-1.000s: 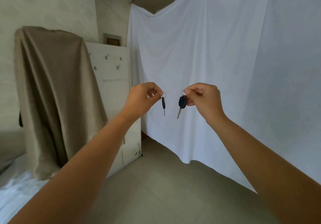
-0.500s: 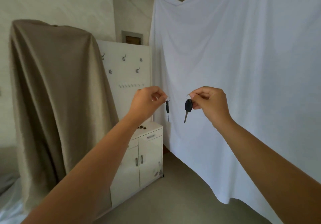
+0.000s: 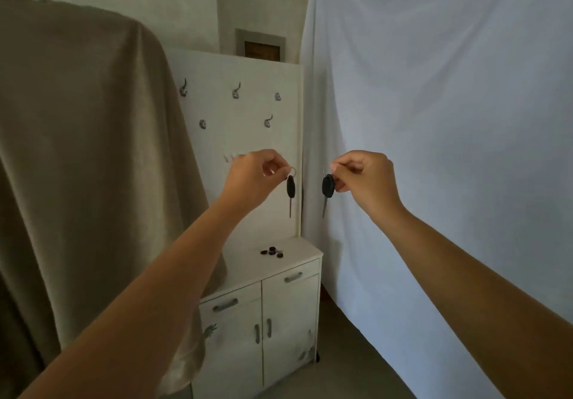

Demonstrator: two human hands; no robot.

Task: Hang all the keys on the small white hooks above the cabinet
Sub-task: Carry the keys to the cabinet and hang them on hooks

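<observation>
Head view: two keys carried to the hooks, neither hung yet.
Mid-frame, the left hand (image 3: 254, 175) pinches a black-headed metal key (image 3: 290, 189) by its ring; the right hand (image 3: 366, 178) pinches another black-headed key (image 3: 327, 188). Next, I judge, a ring must slip over a small white hook (image 3: 231, 157) just left.

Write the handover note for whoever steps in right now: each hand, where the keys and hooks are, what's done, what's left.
Left hand: pinching the ring of a black-headed key, which hangs blade down in front of the white back panel.
Right hand: pinching a second black-headed key at its top, blade down, in front of the white sheet.
Small white hooks: a row on the panel above the cabinet, partly hidden behind the left hand; no key shows on the visible ones.
A few small dark items lie on the cabinet top; too small to identify.
Done: both keys picked up. Left: hang both, then check those items.
</observation>
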